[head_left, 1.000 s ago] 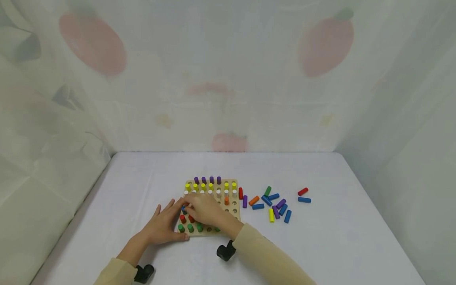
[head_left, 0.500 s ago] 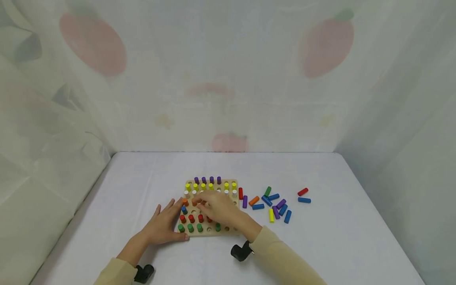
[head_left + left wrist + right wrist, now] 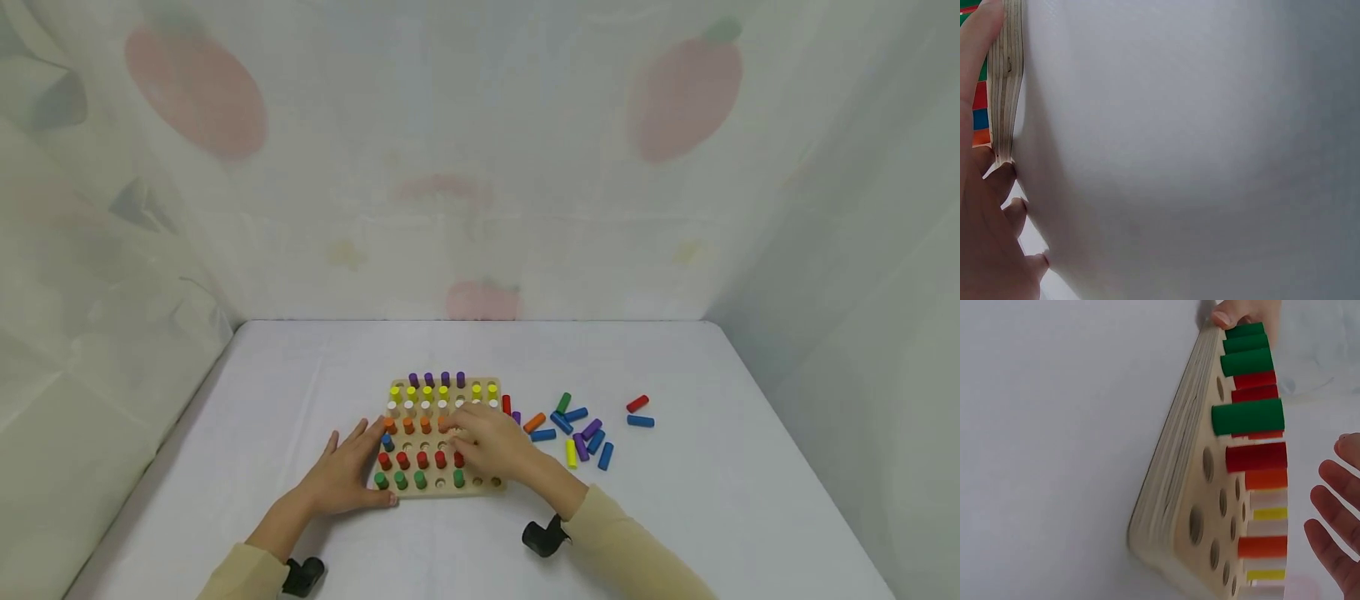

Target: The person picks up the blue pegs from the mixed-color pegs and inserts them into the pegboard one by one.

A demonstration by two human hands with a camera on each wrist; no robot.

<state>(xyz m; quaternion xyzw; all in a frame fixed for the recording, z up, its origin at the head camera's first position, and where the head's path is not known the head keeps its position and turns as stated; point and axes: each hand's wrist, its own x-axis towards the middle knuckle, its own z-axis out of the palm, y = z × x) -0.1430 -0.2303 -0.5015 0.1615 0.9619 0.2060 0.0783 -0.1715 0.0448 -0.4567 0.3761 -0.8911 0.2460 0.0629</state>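
A wooden pegboard [image 3: 450,493] stands on the white table, with rows of upright purple, yellow, white, orange, red and green pegs. One blue peg [image 3: 387,442] is at the left of its row. My left hand [image 3: 345,475] rests at the board's left edge, thumb at the near corner and fingers spread. My right hand [image 3: 491,442] is over the board, its fingertips close to an orange peg [image 3: 442,425] and covering part of the orange row. In the right wrist view its fingers [image 3: 1332,509] appear loosely bent beyond the peg tops, with nothing seen between them.
Loose pegs lie right of the board: several blue pegs [image 3: 543,435], a yellow peg [image 3: 572,454], a green peg [image 3: 564,402] and others. Farther right lie a red peg [image 3: 637,404] and a blue peg [image 3: 641,422]. A patterned curtain [image 3: 480,208] hangs behind the table.
My right hand has moved rightward along the orange row, uncovering the orange pegs at its left end and the red pegs below. My left hand has stayed in place.
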